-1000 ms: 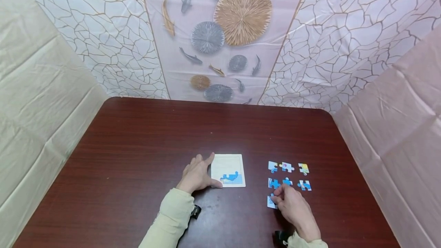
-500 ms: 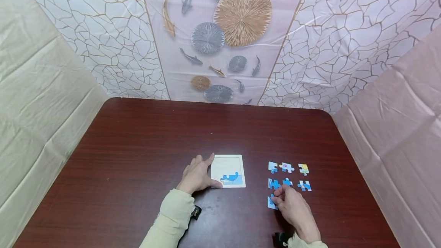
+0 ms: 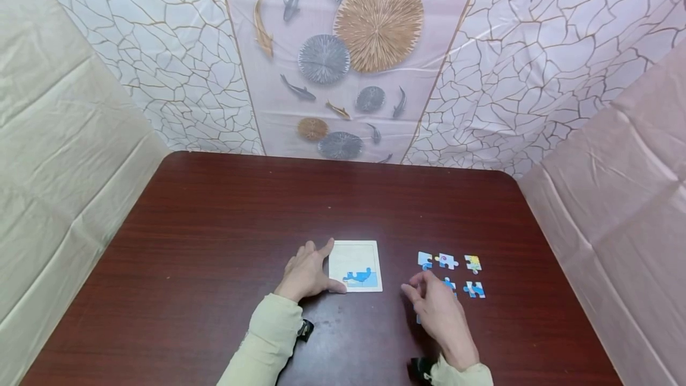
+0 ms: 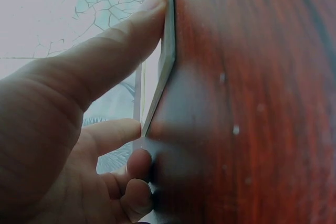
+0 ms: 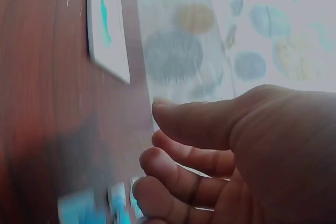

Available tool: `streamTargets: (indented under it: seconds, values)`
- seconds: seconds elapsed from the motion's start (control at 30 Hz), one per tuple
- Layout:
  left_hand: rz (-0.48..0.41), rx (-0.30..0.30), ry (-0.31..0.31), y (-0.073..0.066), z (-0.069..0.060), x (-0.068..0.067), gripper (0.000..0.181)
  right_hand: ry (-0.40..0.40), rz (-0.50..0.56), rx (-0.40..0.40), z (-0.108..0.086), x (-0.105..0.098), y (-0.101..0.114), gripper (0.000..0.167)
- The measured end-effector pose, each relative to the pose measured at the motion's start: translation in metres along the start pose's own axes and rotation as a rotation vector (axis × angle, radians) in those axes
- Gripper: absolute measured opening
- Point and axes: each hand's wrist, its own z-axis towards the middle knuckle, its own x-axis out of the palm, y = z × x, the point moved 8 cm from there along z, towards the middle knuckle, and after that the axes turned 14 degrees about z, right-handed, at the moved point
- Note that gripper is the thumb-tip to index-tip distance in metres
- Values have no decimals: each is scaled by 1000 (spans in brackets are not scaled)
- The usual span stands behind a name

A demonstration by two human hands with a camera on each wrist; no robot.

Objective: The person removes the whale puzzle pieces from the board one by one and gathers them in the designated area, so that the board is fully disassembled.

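In the head view, my left hand [image 3: 304, 273] rests at the left side of a square white puzzle tray [image 3: 351, 258], its thumb at the near corner and index finger at the far one. Joined blue puzzle pieces [image 3: 364, 277] lie in the tray's lower right part. To the right of the tray, my right hand [image 3: 442, 317] hovers over the near left of the loose pieces, fingers loosely bent. The right wrist view shows its thumb [image 5: 194, 121] apart from the fingers and no piece between them. The hand hides some pieces; one blue piece [image 3: 418, 318] peeks out beside it.
Loose jigsaw pieces lie in rows on the right, among them a yellow piece [image 3: 473, 263], a pink-and-white piece [image 3: 446, 261] and a blue piece [image 3: 474, 289]. The dark red wooden table [image 3: 236, 213] stretches around them. A patterned cloth [image 3: 343, 118] hangs behind.
My right hand has moved left and slightly away from me, off the near left puzzle piece, toward the tray. The left hand and the tray have stayed put.
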Motion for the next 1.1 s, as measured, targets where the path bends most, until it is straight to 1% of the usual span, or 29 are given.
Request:
streamTargets:
  seconds: [0.1,0.23,0.3,0.4,0.53,0.6,0.8,1.1]
  values:
    - [-1,1,-2,0,0,0,112,14,18,-70,4,16,18,20]
    - [1,1,-1,1,0,0,112,54,24,-169,10,42,42,22]
    - [0,3,2,1,0,0,112,71,-7,-220,11,54,53,25]
    - [4,5,7,1,1,1,112,99,-89,-307,13,67,66,31]
    - [10,3,11,1,2,2,112,133,-189,-420,13,78,75,36]
    - [15,3,10,1,2,2,112,134,-209,-457,13,80,77,35]
    - [18,4,15,1,2,0,112,115,-179,-486,16,83,76,28]
    - [24,14,11,0,2,1,112,144,-162,-463,17,86,73,24]
